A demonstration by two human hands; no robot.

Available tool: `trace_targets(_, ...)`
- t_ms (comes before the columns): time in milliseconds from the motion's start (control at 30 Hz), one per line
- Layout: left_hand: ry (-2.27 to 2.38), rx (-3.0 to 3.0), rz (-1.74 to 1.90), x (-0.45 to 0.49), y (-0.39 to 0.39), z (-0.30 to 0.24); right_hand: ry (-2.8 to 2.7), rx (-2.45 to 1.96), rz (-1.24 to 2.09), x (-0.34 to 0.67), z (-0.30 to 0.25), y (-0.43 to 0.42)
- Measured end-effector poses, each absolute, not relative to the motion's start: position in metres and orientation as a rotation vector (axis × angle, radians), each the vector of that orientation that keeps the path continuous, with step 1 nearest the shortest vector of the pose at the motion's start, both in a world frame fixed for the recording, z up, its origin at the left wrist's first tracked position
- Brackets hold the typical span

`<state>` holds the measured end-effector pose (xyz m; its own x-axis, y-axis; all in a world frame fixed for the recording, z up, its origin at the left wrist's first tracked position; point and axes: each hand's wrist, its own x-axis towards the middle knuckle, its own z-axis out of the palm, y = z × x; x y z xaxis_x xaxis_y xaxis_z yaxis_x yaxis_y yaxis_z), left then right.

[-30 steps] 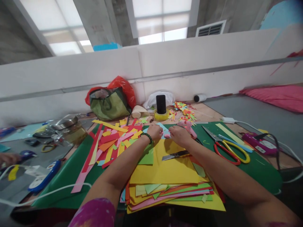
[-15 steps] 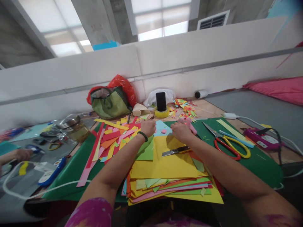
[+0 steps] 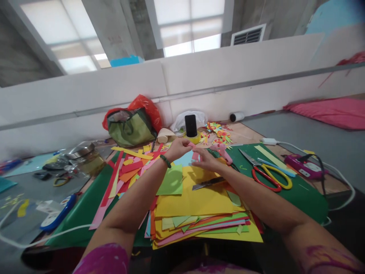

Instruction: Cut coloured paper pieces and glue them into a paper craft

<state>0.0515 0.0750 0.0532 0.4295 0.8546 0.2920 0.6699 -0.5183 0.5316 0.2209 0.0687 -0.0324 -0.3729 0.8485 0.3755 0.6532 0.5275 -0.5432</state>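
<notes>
1. White wall panels (image 3: pixel 114 86) rise behind the bench in my feed, and a dark green sheet mat (image 3: pixel 299 207) covers its near part.
2. Between my two sets of fingertips, above the paper stack, I see a small folded-looking piece of pink paper (image 3: pixel 192 145).
3. My left hand (image 3: pixel 178 150) has its thumb and fingers closed in a pinch on that piece.
4. My right hand (image 3: pixel 207 160) is half curled, its fingertips just beside the pinch; another short pink paper strip (image 3: pixel 195 156) shows at them, though I cannot tell whether they grip it.
5. Under the hands I have a light blue paper sheet (image 3: pixel 186 159), a lime green paper sheet (image 3: pixel 172 181) and the stack of yellow and mixed coloured paper (image 3: pixel 191 205), with a silver-bladed box cutter (image 3: pixel 202 185) lying on top.
6. To my left spreads a heap of bright paper strips (image 3: pixel 131 167).
7. To my right lie a pink glue gun (image 3: pixel 223 152) and steel scissors with red and yellow handles (image 3: pixel 268 176).
8. Farther back, a black phone (image 3: pixel 191 125) stands upright at a yellow tape roll (image 3: pixel 192 139), near multicoloured paper flowers (image 3: pixel 221 134).
</notes>
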Motion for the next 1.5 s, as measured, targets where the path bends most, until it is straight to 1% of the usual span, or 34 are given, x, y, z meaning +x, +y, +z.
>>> trace_targets(67, 1.208, 2.211, 0.864, 0.050, 0.078, 0.055, -2.166, -1.184, 0.425, 0.219, -0.036, 0.071)
trace_targets(167, 1.193, 2.050, 1.067, 0.041, 0.085, 0.061, -2.185, -1.143, 0.464, 0.219, -0.038, 0.072)
trace_targets(267, 1.274, 1.981, 1.275, 0.023, 0.096, 0.068, -2.150, -1.127, 0.499, 0.222, -0.040, 0.073)
trace_targets(333, 1.432, 1.976, 1.321, 0.009, 0.104, 0.072, -2.092, -1.124, 0.534, 0.225, -0.039, 0.074)
trace_targets(433, 1.768, 2.063, 1.165, -0.007, 0.112, 0.068, -1.996, -1.095, 0.631, 0.229, -0.033, 0.074)
trace_targets(567, 1.811, 2.138, 0.884, -0.005, 0.108, 0.044, -1.870, -1.011, 0.805, 0.231, -0.023, 0.070)
trace_targets(700, 1.615, 2.232, 0.620, 0.016, 0.096, 0.028, -1.769, -0.977, 0.959, 0.228, -0.022, 0.068)
trace_targets(833, 1.115, 2.405, 0.517, 0.041, 0.086, 0.028, -1.719, -0.932, 1.076, 0.223, -0.024, 0.067)
trace_targets(900, 1.031, 2.510, 0.449, 0.051, 0.083, 0.029, -1.692, -0.912, 1.098, 0.222, -0.024, 0.067)
trace_targets(1067, 1.250, 2.542, 0.310, 0.051, 0.086, 0.025, -1.590, -0.913, 1.075, 0.228, -0.019, 0.067)
trace_targets(1167, 1.480, 2.517, 0.271, 0.034, 0.091, 0.022, -1.532, -0.905, 1.065, 0.234, -0.013, 0.066)
trace_targets(1267, 1.701, 2.481, 0.213, 0.020, 0.093, 0.019, -1.498, -0.877, 1.104, 0.236, -0.009, 0.065)
trace_targets(1333, 1.735, 2.487, 0.164, 0.022, 0.091, 0.019, -1.483, -0.855, 1.137, 0.235, -0.007, 0.063)
trace_targets(1400, 1.556, 2.525, 0.195, 0.032, 0.087, 0.018, -1.483, -0.835, 1.172, 0.233, -0.007, 0.062)
trace_targets(1500, 0.983, 2.414, 0.367, 0.056, 0.084, 0.016, -1.503, -0.816, 1.222, 0.230, -0.008, 0.061)
